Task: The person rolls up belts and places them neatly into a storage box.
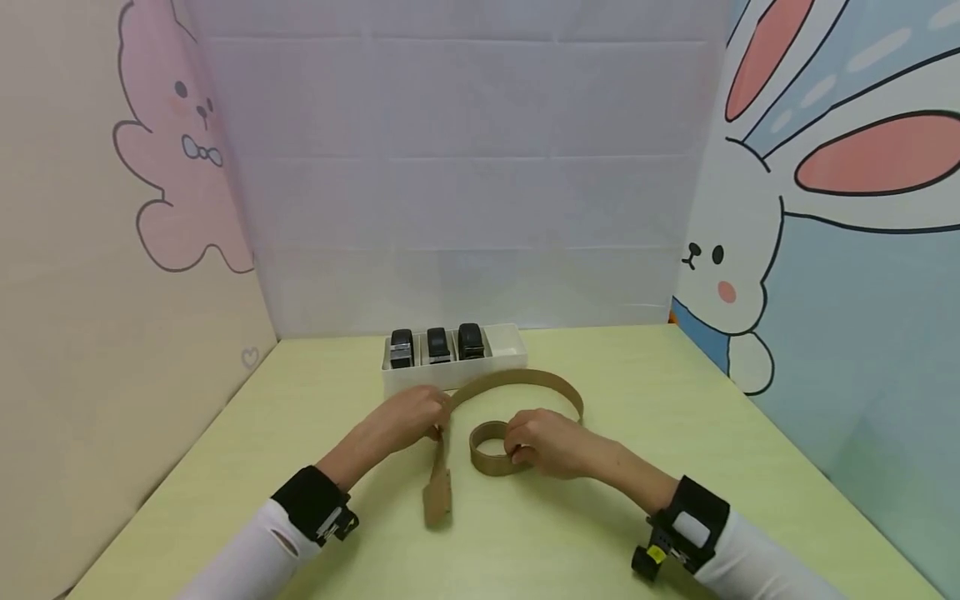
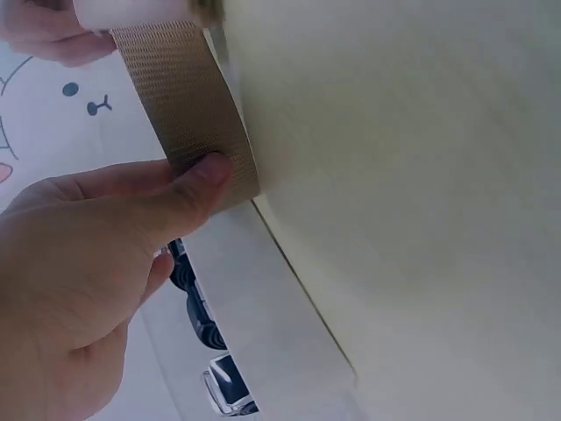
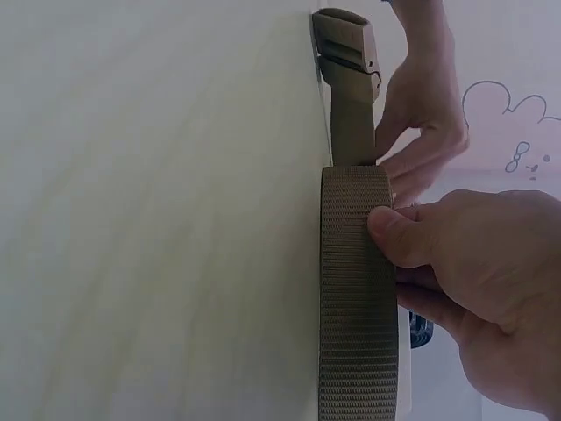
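Observation:
A tan webbing belt (image 1: pixel 525 377) stands on its edge on the table in a wide arc. One end is wound into a roll (image 3: pixel 359 307); at the other end a tan buckle (image 1: pixel 437 498) points toward the person. My left hand (image 1: pixel 412 414) pinches the strap a little behind the buckle, its thumb flat on the webbing in the left wrist view. My right hand (image 1: pixel 553 442) pinches the right side of the roll, thumb outside; the fingers inside are partly hidden.
Behind the belt stands a white divided tray (image 1: pixel 506 346) with three dark rolled belts (image 1: pixel 437 344) with buckles in it. The pale yellow table (image 1: pixel 637 375) meets walls at the back and both sides; the side walls carry cartoon animals.

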{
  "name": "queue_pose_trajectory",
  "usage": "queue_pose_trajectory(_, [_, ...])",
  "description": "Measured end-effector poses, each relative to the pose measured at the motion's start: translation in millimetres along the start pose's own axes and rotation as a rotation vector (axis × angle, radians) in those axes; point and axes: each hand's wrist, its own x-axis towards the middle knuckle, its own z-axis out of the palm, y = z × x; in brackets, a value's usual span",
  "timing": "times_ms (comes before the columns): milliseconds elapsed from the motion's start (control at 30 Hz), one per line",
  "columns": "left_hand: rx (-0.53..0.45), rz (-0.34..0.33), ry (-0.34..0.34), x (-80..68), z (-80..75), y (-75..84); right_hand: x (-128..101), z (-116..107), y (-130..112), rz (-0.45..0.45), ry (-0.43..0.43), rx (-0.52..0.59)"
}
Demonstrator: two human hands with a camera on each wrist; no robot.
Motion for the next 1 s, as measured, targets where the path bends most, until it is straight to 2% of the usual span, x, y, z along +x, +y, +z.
queue_pose_trajectory(133, [-0.081,0.007,0.007,-11.2,-8.6,12.5,0.5,-3.6,10.6,0.025,-0.001,0.005])
queue_pose_trajectory(267, [-0.110,0.028,0.011,-12.0,-17.6,33.4,4.7,-6.7,19.8,0.044,-0.014,0.032])
queue_pose_trajectory(467, [-0.132,0.008,0.008,3.1,-22.4,67.5,14.9,-6.0,25.8,0.069,-0.049,0.073])
queue_pose_trajectory(600, [-0.159,-0.011,0.026,19.0,-19.1,80.5,17.8,-3.3,24.9,0.094,-0.060,0.069])
queue_pose_trajectory(700, [-0.215,-0.022,0.035,26.5,-18.5,81.9,18.0,-1.8,24.1,0.110,-0.056,0.060])
queue_pose_trajectory(833, [-0.393,-0.022,0.051,29.0,-17.8,73.4,17.5,-0.9,24.3,0.113,-0.051,0.060])
queue_pose_trajectory(933, [-0.483,-0.029,0.109,30.2,-16.1,62.7,17.5,-0.7,24.7,0.117,-0.047,0.065])
queue_pose_trajectory(1000, [-0.481,-0.042,0.154,32.4,-13.9,55.2,17.6,-0.7,24.6,0.123,-0.040,0.062])
